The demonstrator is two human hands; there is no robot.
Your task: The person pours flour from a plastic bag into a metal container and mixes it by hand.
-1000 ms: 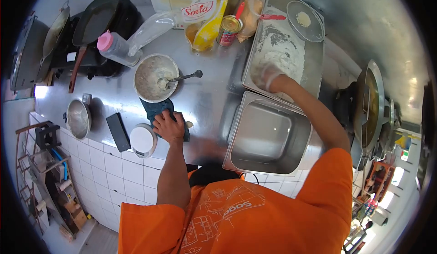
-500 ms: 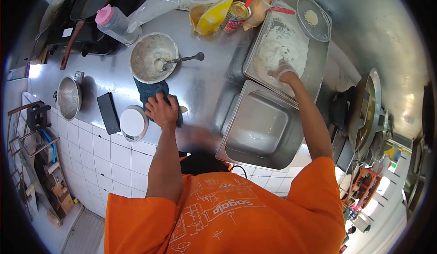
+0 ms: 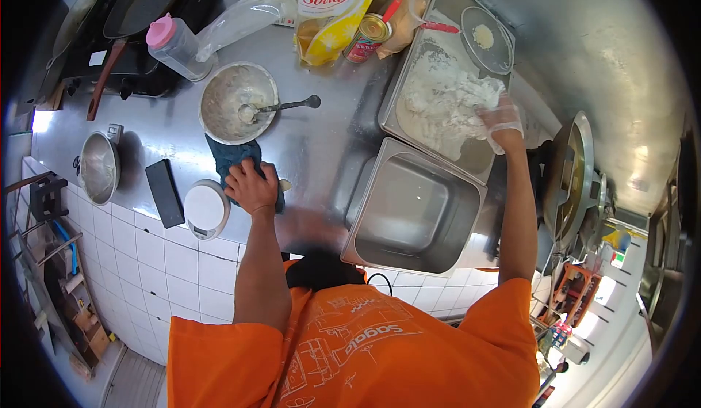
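Note:
My left hand (image 3: 250, 187) rests on a dark folded cloth (image 3: 235, 152) on the steel counter, its fingers spread and slightly bent over the fabric. A mixing bowl (image 3: 219, 119) smeared with batter stands just beyond the cloth, with a dark-handled ladle (image 3: 292, 104) lying in it. In a clear plastic glove, my right hand (image 3: 502, 121) reaches into the heap of white flour (image 3: 445, 94) at the right side of a steel tray (image 3: 389, 108). Flour and glare hide its fingertips, so whether they grip anything does not show.
A deep steel pan (image 3: 409, 203) stands nearest my body, beside the flour tray. A sieve (image 3: 488, 39) lies at the tray's far end. A yellow pouch (image 3: 328, 24), a can (image 3: 365, 39) and a pink-lidded bottle (image 3: 175, 46) stand at the back. A scale (image 3: 206, 207) and phone (image 3: 166, 192) lie left.
My right hand has moved right through the flour, from the middle of the heap to its right edge, and the heap's shape has shifted. My left hand stays on the cloth.

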